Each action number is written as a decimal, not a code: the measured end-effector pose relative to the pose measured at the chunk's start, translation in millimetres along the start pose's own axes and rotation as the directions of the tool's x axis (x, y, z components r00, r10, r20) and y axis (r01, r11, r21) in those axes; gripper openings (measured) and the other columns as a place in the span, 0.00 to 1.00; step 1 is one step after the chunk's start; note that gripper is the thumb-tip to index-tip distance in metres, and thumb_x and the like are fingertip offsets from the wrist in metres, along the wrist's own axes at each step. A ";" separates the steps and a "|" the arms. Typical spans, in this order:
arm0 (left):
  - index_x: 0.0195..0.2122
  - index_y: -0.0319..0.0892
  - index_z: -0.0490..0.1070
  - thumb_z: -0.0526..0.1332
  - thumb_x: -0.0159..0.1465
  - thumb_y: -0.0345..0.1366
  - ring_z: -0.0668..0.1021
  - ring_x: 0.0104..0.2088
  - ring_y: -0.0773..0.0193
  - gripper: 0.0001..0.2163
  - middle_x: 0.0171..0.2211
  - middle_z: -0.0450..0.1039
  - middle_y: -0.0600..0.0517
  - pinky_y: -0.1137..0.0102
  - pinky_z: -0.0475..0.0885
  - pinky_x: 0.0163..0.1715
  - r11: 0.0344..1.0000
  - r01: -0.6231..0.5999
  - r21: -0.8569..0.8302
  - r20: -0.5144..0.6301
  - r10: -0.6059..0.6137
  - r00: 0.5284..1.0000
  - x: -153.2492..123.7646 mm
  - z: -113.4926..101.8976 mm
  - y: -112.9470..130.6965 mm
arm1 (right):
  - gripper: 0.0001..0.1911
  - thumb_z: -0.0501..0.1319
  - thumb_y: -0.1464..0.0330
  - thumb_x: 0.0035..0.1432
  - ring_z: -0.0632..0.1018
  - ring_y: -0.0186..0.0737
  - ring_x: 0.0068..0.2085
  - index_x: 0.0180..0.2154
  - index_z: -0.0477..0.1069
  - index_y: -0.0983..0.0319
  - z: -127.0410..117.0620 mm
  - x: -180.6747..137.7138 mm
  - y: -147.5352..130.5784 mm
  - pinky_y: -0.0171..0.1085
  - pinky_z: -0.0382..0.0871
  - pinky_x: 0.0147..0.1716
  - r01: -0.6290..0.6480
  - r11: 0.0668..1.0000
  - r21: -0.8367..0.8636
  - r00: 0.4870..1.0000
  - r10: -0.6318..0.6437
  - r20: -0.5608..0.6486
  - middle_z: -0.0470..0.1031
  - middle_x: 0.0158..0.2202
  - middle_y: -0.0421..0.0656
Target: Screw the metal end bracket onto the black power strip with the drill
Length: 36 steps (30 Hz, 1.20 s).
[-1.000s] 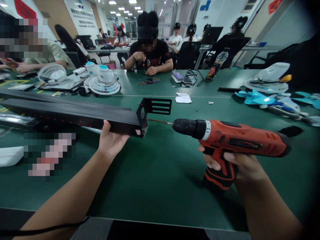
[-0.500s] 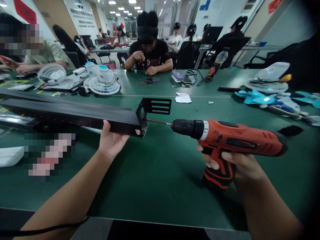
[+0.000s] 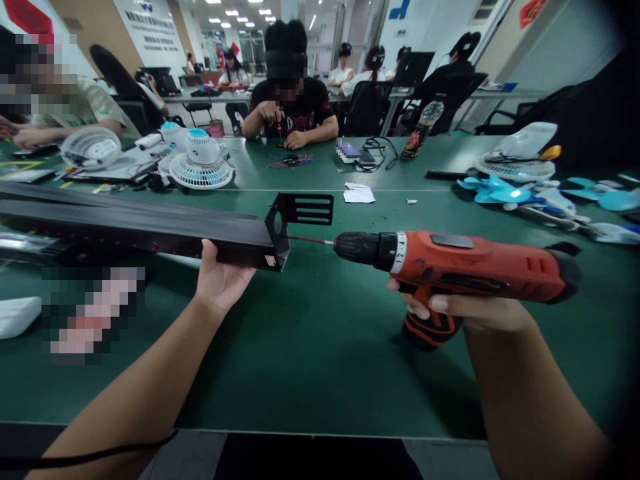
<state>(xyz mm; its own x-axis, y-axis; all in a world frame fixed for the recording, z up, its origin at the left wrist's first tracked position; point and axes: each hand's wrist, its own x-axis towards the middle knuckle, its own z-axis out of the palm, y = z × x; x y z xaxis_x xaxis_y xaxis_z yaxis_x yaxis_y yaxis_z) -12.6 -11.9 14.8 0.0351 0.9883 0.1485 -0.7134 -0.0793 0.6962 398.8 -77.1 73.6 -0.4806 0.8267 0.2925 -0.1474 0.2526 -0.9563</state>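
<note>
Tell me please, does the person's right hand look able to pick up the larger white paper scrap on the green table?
Probably not at present: the right hand is wrapped around the red-and-black power drill. The white paper scrap lies uncovered, so the full grip seems the obstacle.

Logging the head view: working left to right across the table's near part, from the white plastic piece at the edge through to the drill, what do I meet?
White plastic piece → pixelated item → left hand → slotted black bracket → red-and-black cordless drill.
</note>
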 end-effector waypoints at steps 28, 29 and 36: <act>0.69 0.48 0.77 0.73 0.69 0.63 0.74 0.76 0.39 0.34 0.69 0.81 0.41 0.56 0.86 0.61 1.000 0.017 -0.017 0.008 -0.017 1.000 -0.8 0.9 -0.6 | 0.22 0.82 0.61 0.62 0.82 0.35 0.25 0.56 0.87 0.58 6.1 12.3 -17.0 0.36 0.80 0.24 -0.092 0.977 0.193 0.996 0.090 0.018 0.91 0.43 0.51; 0.69 0.48 0.77 0.73 0.69 0.62 0.74 0.76 0.39 0.34 0.69 0.81 0.41 0.56 0.86 0.61 1.000 0.017 -0.018 0.010 -0.016 1.000 -0.9 1.0 -0.5 | 0.21 0.82 0.62 0.62 0.82 0.35 0.25 0.55 0.88 0.58 5.0 13.5 -16.3 0.36 0.81 0.24 -0.062 0.983 0.170 0.998 0.058 0.026 0.91 0.43 0.51; 0.67 0.47 0.77 0.74 0.67 0.64 0.72 0.78 0.39 0.35 0.67 0.82 0.41 0.57 0.86 0.61 1.000 0.001 0.027 -0.003 -0.001 1.000 -1.9 6.5 0.1 | 0.19 0.80 0.66 0.63 0.83 0.36 0.26 0.55 0.86 0.59 3.7 8.2 -1.8 0.36 0.83 0.25 -0.001 0.996 0.091 1.000 0.000 0.011 0.89 0.44 0.50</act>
<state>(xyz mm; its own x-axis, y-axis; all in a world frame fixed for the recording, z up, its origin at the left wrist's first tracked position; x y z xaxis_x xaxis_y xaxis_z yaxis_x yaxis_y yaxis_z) -8.2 -14.7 19.1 0.0336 0.9888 0.1457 -0.6942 -0.0818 0.7151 392.0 -72.6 77.7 -0.4901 0.8211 0.2926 -0.2254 0.2048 -0.9525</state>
